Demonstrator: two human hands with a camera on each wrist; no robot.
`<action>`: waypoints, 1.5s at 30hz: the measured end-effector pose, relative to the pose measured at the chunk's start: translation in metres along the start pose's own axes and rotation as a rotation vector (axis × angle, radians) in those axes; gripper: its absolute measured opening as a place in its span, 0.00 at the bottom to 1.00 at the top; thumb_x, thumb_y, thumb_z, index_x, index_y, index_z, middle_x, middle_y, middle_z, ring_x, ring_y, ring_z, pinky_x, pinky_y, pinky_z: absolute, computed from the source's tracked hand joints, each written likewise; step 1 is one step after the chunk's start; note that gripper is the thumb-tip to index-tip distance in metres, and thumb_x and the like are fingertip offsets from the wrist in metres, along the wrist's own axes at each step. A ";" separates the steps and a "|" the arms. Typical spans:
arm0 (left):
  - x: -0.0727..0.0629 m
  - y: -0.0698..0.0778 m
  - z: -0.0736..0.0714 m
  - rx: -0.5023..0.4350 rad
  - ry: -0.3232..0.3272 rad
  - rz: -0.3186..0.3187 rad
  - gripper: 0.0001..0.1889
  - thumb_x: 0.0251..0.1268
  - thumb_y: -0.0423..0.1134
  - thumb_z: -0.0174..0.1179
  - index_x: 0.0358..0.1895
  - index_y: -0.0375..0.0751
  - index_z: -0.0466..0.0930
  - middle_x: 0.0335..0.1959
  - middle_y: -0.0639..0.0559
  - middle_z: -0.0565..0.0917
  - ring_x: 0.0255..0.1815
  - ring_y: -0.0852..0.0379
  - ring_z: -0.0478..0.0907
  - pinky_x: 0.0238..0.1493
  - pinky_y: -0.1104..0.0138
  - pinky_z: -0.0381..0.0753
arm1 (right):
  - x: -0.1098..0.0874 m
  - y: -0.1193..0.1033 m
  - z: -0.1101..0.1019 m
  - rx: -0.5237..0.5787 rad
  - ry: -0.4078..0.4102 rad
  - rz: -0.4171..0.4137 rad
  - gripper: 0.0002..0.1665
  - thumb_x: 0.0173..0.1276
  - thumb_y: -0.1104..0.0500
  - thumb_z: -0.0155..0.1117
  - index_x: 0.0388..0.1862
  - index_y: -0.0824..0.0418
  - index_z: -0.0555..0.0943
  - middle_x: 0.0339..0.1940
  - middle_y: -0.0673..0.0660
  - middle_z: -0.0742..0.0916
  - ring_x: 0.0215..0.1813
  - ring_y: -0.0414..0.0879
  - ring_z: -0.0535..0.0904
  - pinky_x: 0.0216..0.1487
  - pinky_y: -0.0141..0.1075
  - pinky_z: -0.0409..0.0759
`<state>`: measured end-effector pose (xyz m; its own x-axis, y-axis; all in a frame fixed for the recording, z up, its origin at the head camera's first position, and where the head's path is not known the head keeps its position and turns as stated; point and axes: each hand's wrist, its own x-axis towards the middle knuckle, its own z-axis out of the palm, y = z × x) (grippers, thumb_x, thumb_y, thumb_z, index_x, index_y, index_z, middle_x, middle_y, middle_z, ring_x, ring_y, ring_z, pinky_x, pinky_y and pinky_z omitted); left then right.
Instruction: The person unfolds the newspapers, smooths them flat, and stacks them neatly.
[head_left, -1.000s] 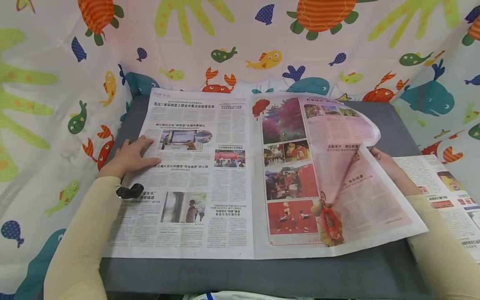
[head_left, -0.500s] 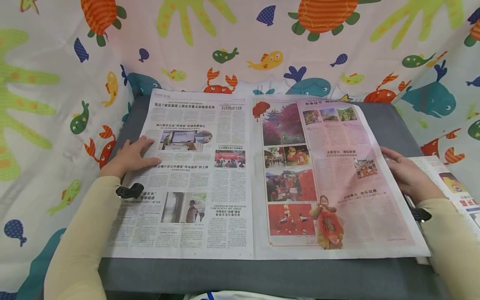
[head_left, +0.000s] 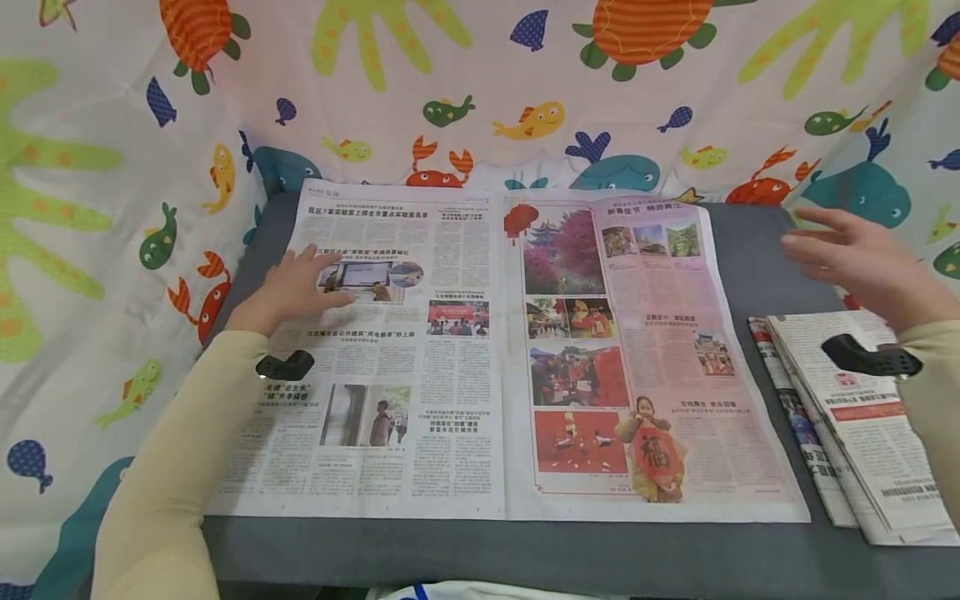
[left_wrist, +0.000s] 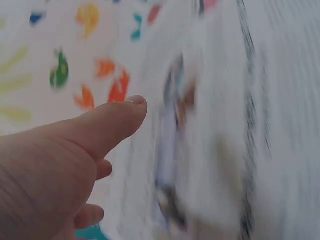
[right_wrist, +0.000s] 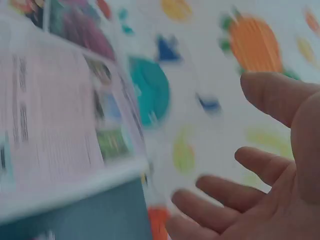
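Observation:
An open newspaper (head_left: 465, 375) lies spread flat on the grey table (head_left: 525, 550), its left page mostly text and its right page tinted pink with colour photos. Over the left page's upper-left part is my left hand (head_left: 288, 292), fingers spread, close over a printed photo. My right hand (head_left: 862, 258) is raised beyond the page's right edge, above the folded newspapers. In the right wrist view its fingers (right_wrist: 215, 207) are extended and apart, with nothing between them. The left wrist view is blurred; the left thumb (left_wrist: 115, 122) points across the page.
Folded newspapers (head_left: 862, 433) are stacked at the table's right side, beside the open one. A white cloth (head_left: 480, 50) printed with sea animals rises behind the table and along both sides. Each wrist wears a black band (head_left: 285, 365).
The right hand laid the newspaper's right page down flat, let go, then lifted up and to the right. My left hand has shifted slightly right and up over the left page.

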<state>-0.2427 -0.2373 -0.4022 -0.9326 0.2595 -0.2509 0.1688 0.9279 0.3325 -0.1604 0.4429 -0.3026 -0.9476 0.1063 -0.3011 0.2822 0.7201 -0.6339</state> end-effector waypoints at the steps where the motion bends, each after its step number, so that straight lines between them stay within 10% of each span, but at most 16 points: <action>1: 0.003 0.010 0.000 0.018 0.005 0.021 0.45 0.68 0.59 0.61 0.81 0.41 0.55 0.82 0.25 0.46 0.80 0.18 0.40 0.72 0.25 0.45 | 0.004 -0.015 0.009 -0.066 -0.014 -0.020 0.56 0.75 0.30 0.50 0.86 0.46 0.34 0.83 0.73 0.50 0.79 0.79 0.50 0.72 0.76 0.51; 10: 0.028 0.071 0.028 0.059 -0.058 0.040 0.52 0.62 0.66 0.64 0.84 0.54 0.47 0.85 0.33 0.39 0.83 0.23 0.34 0.72 0.24 0.44 | 0.047 -0.095 0.136 -0.578 -0.058 -0.356 0.59 0.67 0.33 0.65 0.84 0.60 0.52 0.82 0.79 0.49 0.79 0.81 0.47 0.73 0.76 0.50; 18: 0.033 0.078 0.058 0.096 -0.081 -0.028 0.58 0.57 0.73 0.61 0.85 0.59 0.39 0.84 0.34 0.29 0.82 0.23 0.26 0.70 0.21 0.37 | 0.070 -0.090 0.206 -0.607 -0.116 -0.292 0.63 0.65 0.22 0.54 0.86 0.51 0.43 0.84 0.74 0.41 0.81 0.80 0.34 0.69 0.82 0.42; 45: 0.029 0.067 0.065 0.058 -0.084 -0.080 0.59 0.55 0.75 0.62 0.85 0.61 0.38 0.85 0.36 0.32 0.81 0.21 0.27 0.70 0.21 0.37 | 0.072 -0.072 0.240 -0.581 -0.142 -0.197 0.66 0.63 0.16 0.47 0.86 0.49 0.38 0.84 0.74 0.39 0.82 0.79 0.32 0.68 0.83 0.41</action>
<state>-0.2374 -0.1503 -0.4464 -0.9141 0.2033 -0.3509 0.1151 0.9598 0.2562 -0.2127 0.2341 -0.4499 -0.9333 -0.1297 -0.3349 -0.0609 0.9762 -0.2084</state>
